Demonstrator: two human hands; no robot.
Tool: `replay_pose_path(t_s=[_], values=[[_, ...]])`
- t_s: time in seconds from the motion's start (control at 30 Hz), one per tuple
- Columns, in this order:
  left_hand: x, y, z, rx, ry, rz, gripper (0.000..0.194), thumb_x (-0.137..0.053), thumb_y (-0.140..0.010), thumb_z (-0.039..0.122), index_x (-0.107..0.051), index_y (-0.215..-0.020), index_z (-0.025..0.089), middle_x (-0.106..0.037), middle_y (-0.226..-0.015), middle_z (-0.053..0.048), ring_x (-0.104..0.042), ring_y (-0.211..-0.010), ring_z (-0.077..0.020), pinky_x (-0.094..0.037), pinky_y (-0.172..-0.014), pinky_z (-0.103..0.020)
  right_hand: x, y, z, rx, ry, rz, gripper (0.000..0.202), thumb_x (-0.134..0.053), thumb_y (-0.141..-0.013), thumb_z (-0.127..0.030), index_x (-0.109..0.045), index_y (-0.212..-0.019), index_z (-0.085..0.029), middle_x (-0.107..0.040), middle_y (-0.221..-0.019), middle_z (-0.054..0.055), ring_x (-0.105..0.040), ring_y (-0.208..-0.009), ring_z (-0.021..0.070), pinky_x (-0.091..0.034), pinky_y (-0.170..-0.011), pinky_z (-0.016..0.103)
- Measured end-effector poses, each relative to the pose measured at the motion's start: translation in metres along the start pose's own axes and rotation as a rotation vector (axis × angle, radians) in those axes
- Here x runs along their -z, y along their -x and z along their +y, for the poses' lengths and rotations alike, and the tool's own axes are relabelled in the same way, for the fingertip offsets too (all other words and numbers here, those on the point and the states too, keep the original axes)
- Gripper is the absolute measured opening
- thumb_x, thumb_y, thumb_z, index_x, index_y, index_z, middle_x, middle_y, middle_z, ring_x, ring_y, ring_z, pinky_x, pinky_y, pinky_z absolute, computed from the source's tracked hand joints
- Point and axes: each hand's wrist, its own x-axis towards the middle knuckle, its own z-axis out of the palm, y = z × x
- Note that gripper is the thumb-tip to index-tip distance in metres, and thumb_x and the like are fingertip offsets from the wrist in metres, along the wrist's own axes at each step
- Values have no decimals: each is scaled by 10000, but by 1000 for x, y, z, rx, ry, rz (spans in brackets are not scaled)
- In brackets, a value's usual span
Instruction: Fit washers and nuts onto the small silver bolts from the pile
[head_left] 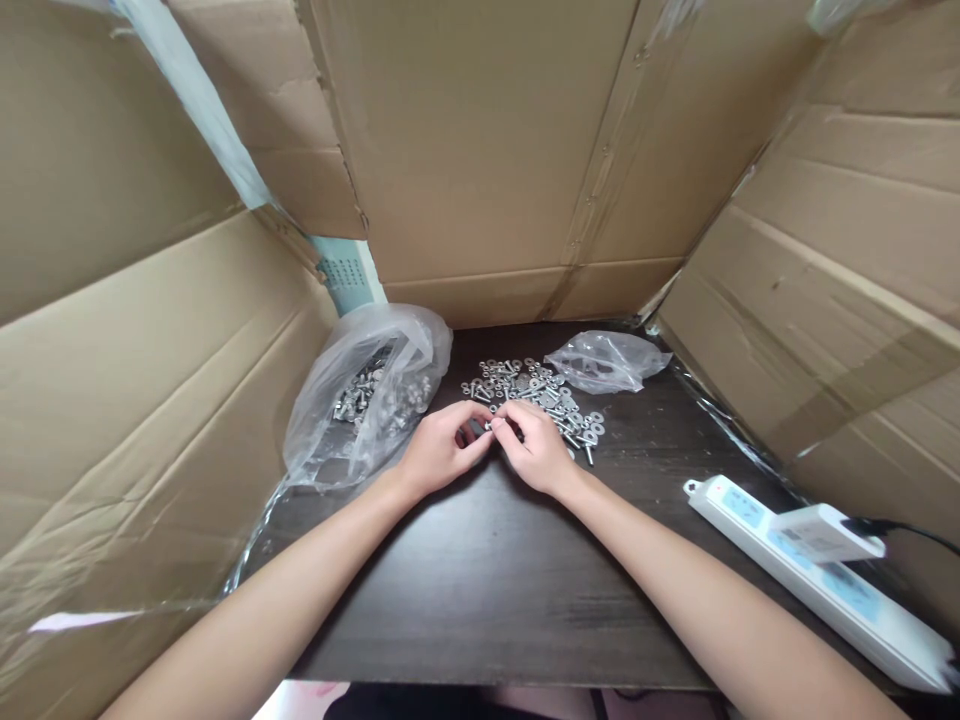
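In the head view, a person worked with both bare hands just at the near edge of the pile of bolts, nuts and washers (536, 384), which was the thing everything else seemed laid out around. The left hand (442, 445) had its thumb and forefinger curved into a loop, closed only at the tips; the right hand (532, 445) had its fingers pinched tighter. Their tips met on a small metal piece (488, 426), so covered that I could not tell which kind it was. Holding it low in front of the pile probably kept loose parts within easy reach and meant a dropped piece would not fall far.

Left of the pile, a clear plastic bag (375, 390) sagged with more hardware inside, perhaps put there to stay handy. Beyond the pile, to its right, lay a smaller, crumpled plastic bag (607, 360). Well to the right of the pile and nearer the person sat a white power strip (840, 585) with a plugged-in adapter (825, 532) and black cord (907, 530); the right forearm had little spare room beside it. Cardboard walls (480, 150) rose behind the pile and on both sides, limiting reach outward, while the dark table (480, 590) lay bare on the pile's near side, between the forearms.
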Motion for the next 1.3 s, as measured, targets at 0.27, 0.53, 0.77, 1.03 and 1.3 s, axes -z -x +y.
replay_pose_path(t_s=[0.27, 0.53, 0.77, 1.03, 1.3], values=[[0, 1, -1, 6, 0, -6, 141, -661, -936, 268, -675, -1055, 193, -728, -932, -18, -643, -688, -107, -519, -608, -207, 0, 0, 0, 11, -33, 9, 76, -517, -917, -198, -570, -875, -231, -642, -822, 33, -603, -789, 214, -461, -763, 350], [0, 0, 0, 12, 10, 3, 123, -666, -925, 243, -669, -1036, 189, -725, -926, -11, -635, -667, -97, -512, -603, -201, 0, 0, 0, 9, -22, 2, 123, -508, -954, -226, -569, -846, -232, -654, -811, 36, -608, -780, 214, -457, -764, 352], [0, 1, 0, 2, 10, 9, 128, -667, -924, 235, -667, -1043, 190, -725, -935, -8, -631, -670, -93, -510, -605, -195, 0, 1, -1, 6, -19, 2, 150, -500, -968, -231, -564, -832, -229, -649, -796, 36, -605, -775, 213, -453, -760, 354], [0, 0, 0, -6, -7, 9, 120, -657, -941, 254, -668, -1039, 187, -718, -918, -10, -632, -673, -97, -513, -612, -198, -1, 0, 1, 2, -23, -3, 157, -498, -971, -244, -560, -828, -225, -643, -792, 36, -592, -776, 213, -436, -751, 350], [0, 0, 0, -6, -2, 7, 113, -671, -936, 242, -669, -1036, 190, -716, -921, 0, -627, -676, -88, -502, -606, -186, -1, 0, 0, 9, -32, 20, 106, -504, -939, -207, -563, -852, -225, -637, -806, 33, -587, -768, 208, -433, -738, 342]])
